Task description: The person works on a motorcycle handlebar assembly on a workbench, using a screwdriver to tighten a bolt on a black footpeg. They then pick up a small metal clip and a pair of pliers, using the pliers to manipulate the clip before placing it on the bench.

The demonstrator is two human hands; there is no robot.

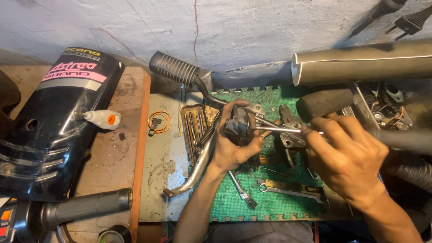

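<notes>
Gripping a dark metal part (pixel 237 126) in my left hand (pixel 234 146), right hand (pixel 348 162) pinching a thin metal tool (pixel 276 130) into it over the green mat (pixel 270 204)

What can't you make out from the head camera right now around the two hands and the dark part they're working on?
- Head view: the tool tip's contact with the dark part is hidden by the left hand.
- The thin metal tool's handle is hidden inside the right hand.
- The small parts at upper right are too cluttered and blurred to identify.
- The wrench is partly covered by the right hand.
</notes>
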